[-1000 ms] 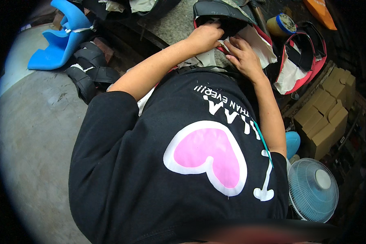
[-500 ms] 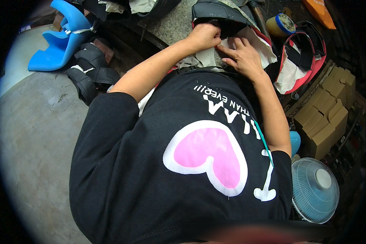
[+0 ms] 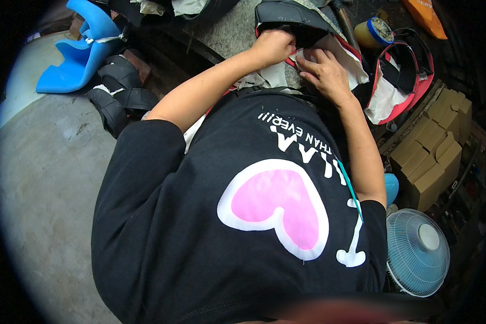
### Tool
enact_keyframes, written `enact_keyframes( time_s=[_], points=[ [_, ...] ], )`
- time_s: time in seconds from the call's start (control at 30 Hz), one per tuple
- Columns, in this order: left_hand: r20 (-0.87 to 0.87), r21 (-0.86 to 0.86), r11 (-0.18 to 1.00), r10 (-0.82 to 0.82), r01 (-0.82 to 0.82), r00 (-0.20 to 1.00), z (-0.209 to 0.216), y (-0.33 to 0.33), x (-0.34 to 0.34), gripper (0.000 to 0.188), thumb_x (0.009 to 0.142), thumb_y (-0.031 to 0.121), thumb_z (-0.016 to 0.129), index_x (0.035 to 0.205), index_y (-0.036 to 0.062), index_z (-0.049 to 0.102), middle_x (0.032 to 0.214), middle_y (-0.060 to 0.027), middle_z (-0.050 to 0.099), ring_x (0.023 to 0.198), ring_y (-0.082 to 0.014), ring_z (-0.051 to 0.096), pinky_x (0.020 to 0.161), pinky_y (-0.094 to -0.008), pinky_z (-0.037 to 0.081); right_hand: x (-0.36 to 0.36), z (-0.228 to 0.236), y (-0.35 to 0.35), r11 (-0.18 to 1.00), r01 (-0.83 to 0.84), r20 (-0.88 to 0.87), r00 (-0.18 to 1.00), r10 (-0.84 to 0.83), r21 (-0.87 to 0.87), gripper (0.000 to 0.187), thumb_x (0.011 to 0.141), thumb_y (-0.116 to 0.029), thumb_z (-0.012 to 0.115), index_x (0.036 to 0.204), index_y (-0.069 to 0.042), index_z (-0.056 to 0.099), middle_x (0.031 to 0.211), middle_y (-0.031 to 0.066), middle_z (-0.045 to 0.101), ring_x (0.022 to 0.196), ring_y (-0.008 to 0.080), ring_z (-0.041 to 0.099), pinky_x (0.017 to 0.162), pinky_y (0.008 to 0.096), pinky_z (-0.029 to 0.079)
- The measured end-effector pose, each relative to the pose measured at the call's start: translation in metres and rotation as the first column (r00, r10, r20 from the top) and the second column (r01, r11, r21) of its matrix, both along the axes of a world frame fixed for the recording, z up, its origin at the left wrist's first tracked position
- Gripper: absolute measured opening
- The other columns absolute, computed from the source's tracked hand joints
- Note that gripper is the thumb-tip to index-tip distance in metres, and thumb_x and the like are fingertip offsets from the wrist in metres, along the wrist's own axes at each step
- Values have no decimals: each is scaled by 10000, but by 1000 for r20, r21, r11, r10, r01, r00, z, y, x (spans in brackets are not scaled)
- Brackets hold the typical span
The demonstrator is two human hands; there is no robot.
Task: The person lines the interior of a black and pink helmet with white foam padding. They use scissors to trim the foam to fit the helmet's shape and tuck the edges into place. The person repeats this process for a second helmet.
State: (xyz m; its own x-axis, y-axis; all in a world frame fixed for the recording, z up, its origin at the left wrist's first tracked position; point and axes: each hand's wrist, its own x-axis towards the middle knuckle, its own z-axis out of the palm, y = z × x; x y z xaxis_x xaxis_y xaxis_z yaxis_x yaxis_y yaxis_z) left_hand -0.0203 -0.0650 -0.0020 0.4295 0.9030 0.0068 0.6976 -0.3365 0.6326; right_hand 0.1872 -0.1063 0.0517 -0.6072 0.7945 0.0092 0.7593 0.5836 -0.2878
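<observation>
In front of me at the top is a black strapped piece (image 3: 294, 15), like a sandal upper, with red edging and a loose white lining (image 3: 346, 60). My left hand (image 3: 275, 47) is closed in a fist at its near opening, gripping the edge there; its fingertips are hidden. Close beside it, my right hand (image 3: 328, 76) has bent fingers pressed onto the white lining, pinching it near the red edge. The two hands almost meet. Scraps of white cloth (image 3: 272, 75) hang below my left wrist.
Right of the work lie similar red-and-black pieces (image 3: 402, 94), a blue-rimmed jar (image 3: 373, 33) and a dark bar (image 3: 344, 24). Cardboard boxes (image 3: 434, 148) and a fan (image 3: 418, 248) stand further right. At left are a blue curved piece (image 3: 73, 67) and black strapped pieces (image 3: 116, 92).
My right hand has shifted slightly right, and its outstretched index finger has bent in. Red edging now shows between the hands. The left fist has hardly moved.
</observation>
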Motion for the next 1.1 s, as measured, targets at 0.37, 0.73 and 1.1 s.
enact_keyframes(
  time_s=[0.37, 0.73, 1.1],
  points=[
    [110, 135, 976, -187, 171, 976, 8, -4, -6, 216, 814, 181, 653, 1020, 116, 633, 974, -103, 666, 916, -337, 650, 782, -447, 530, -5, -19, 17, 972, 216, -107, 968, -225, -90, 195, 855, -319, 679, 922, -150, 750, 904, 15, 664, 910, 251, 642, 728, 376, 522],
    [12, 421, 844, -372, 333, 928, 8, -9, -17, 130, 776, 151, 684, 871, 71, 647, 911, -60, 607, 873, -253, 629, 768, -354, 537, 6, -17, 14, 998, 58, -174, 983, -58, -8, 185, 881, -263, 660, 990, -130, 728, 1043, 9, 685, 1027, 238, 628, 823, 356, 523],
    [92, 357, 885, -350, 298, 932, 14, -19, -18, 211, 766, 184, 719, 885, 42, 617, 967, -94, 589, 889, -265, 627, 769, -379, 536, 1, -11, -1, 996, -41, -73, 996, 47, 80, 290, 840, -347, 691, 1127, -308, 715, 1153, 4, 626, 1121, 220, 579, 835, 347, 543]
  ],
)
